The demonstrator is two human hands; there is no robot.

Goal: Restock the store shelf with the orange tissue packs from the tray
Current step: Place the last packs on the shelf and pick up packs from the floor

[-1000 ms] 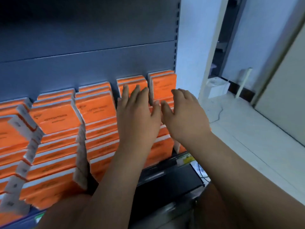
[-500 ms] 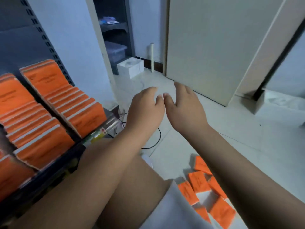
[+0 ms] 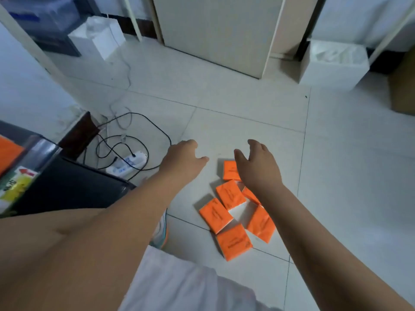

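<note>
Holds left hand point(image 3: 182, 160) and right hand point(image 3: 258, 168) apart, empty, fingers relaxed, by lower-centre orange tissue packs point(image 3: 230, 194), seemingly ready to gather.

The tiled floor point(image 3: 247, 104) bears orange tissue packs point(image 3: 230, 194) and a power strip point(image 3: 128, 163).

- Tissue packs point(image 3: 226, 212): clustered on floor point(image 3: 336, 176), ctr-right.
- R hand point(image 3: 258, 169): over rear packs of cluster.
- L hand point(image 3: 182, 158): just left of cluster, apart from packs.
- Power strip point(image 3: 128, 163): on floor, left of L hand.
- Shelf point(image 3: 33, 158): far left, nr strip.
- Behind: box point(image 3: 98, 37) back left, bin point(image 3: 334, 61) back right, door point(image 3: 213, 30) btwn.
</note>
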